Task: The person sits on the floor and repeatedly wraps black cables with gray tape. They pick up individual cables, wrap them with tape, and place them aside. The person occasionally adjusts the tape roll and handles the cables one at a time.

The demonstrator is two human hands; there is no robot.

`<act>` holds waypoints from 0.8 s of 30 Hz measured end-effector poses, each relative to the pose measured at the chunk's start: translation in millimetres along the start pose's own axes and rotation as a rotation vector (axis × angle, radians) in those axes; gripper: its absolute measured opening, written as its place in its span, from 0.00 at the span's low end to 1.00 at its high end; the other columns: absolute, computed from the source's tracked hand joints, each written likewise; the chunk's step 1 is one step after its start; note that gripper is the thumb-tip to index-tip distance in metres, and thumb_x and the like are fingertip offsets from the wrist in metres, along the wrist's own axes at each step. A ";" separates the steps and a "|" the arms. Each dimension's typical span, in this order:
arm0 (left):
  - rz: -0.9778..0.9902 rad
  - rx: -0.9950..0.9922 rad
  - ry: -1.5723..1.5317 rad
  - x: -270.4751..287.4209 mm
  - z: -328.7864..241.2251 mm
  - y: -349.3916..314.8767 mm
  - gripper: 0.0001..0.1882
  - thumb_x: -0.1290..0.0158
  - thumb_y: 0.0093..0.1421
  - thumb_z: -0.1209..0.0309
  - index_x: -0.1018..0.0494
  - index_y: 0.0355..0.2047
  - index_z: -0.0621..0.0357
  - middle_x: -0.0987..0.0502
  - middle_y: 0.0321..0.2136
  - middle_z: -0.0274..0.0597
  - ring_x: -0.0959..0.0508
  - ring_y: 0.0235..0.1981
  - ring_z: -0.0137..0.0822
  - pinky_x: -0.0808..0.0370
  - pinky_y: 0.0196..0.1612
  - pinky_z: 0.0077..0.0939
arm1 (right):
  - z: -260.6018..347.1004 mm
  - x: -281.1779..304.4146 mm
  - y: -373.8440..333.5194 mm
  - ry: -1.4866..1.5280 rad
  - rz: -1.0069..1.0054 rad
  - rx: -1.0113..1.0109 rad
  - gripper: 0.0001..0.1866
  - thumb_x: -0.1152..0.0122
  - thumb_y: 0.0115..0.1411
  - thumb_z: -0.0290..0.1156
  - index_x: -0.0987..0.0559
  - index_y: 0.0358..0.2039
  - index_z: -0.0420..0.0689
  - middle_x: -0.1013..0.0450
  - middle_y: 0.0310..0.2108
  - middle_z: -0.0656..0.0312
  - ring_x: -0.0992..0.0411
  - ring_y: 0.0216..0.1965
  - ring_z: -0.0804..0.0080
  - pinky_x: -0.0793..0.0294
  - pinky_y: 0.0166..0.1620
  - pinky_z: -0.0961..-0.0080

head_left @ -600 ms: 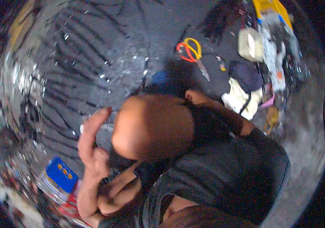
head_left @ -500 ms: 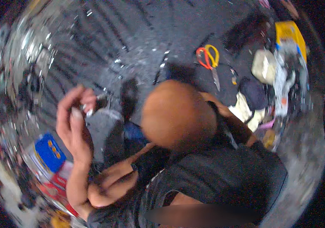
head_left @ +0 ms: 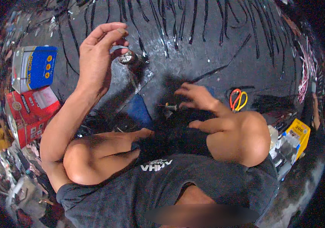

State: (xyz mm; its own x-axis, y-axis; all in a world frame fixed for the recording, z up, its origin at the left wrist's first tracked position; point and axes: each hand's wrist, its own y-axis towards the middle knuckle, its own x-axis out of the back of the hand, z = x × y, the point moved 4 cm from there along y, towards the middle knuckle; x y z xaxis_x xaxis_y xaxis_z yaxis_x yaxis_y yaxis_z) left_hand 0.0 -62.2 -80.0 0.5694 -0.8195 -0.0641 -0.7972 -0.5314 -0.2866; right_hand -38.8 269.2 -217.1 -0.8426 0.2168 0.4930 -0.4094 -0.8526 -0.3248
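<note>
My left hand (head_left: 99, 57) is raised at the upper left. Its thumb and forefinger press together at the tips, and whatever they may pinch is too small to make out. A small round silvery container (head_left: 126, 57) shows just beyond its lower fingers, apparently on the floor, with a clear plastic piece (head_left: 144, 81) near it. My right hand (head_left: 197, 97) hovers low between my knees, fingers bent and spread apart, holding nothing I can see. Left of it lies a small pale piece (head_left: 169, 108) with a coloured tip, its kind unclear. Red-and-yellow-handled scissors (head_left: 239, 100) lie to its right, their blades hidden behind my knee.
Many black strips (head_left: 191, 22) hang or lie along the far side of the dark floor. On the left stand a blue-and-white box (head_left: 42, 66) and a red box (head_left: 31, 110). A yellow box (head_left: 298, 136) and plastic bags are at the right. A blue piece (head_left: 139, 110) lies by my left foot.
The view has swung, so the boxes sit higher and the scissors lower. My left hand appears farther forward. My right hand, earlier mostly hidden by my knee, now shows with fingers spread.
</note>
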 end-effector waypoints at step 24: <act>0.529 0.409 -0.155 -80.2 20.6 6.1 0.31 0.59 0.65 0.41 0.40 0.59 0.48 0.27 0.44 0.38 0.22 0.39 0.33 0.18 0.38 0.34 | 192.8 128.4 121.3 -0.234 -0.256 0.463 0.22 0.35 0.50 0.29 0.36 0.41 0.39 0.27 0.29 0.43 0.26 0.35 0.41 0.28 0.37 0.53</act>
State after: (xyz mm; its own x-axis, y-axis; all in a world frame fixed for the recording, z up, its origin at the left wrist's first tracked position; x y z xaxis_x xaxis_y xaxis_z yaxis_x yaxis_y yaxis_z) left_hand -46.4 4.7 -96.2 0.1712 -0.8901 -0.4224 -0.8534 0.0802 -0.5150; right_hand -129.2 101.9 -37.6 -0.6154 0.3770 0.6922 -0.3497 -0.9176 0.1889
